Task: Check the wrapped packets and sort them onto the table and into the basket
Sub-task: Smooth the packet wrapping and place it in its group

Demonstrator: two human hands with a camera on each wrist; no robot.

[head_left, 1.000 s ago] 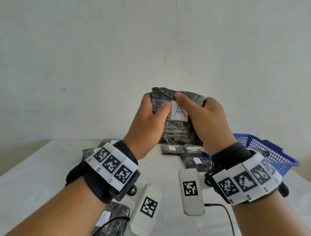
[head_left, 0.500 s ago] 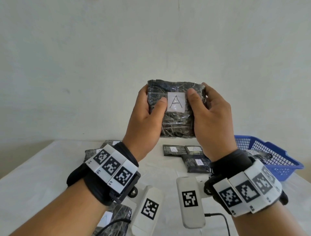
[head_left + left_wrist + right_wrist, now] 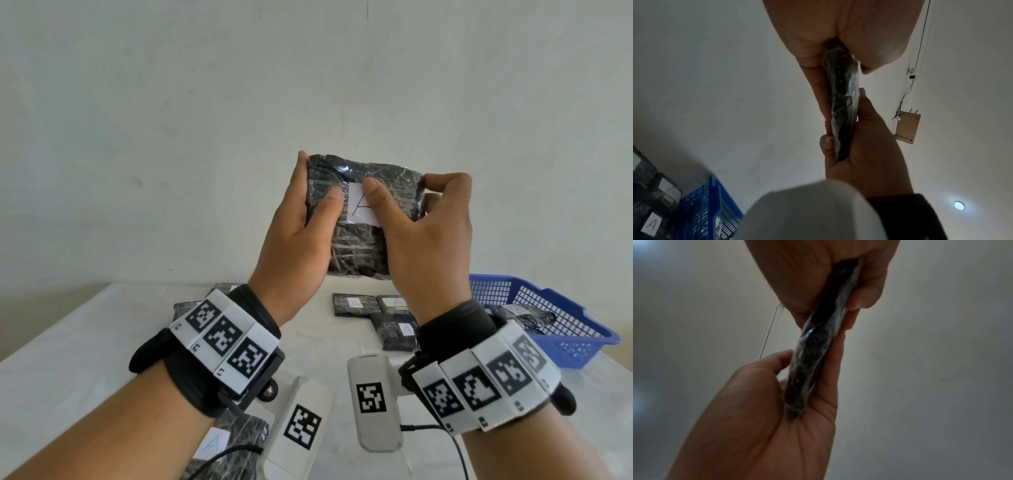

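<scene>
You hold the packet [image 3: 363,219] upright above the table [image 3: 68,359], left hand [image 3: 294,246] and right hand [image 3: 428,240] both pinching it, label A facing you: checking step; next, judge table or basket [image 3: 565,318] at 3 o'clock.

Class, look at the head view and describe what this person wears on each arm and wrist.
Both forearms are bare, with no sleeves. Behind the left hand and the right hand, each wrist carries a black strap topped by a row of white blocks printed with black square markers. A white marked camera housing hangs under each wrist, trailing a thin black cable.
</scene>
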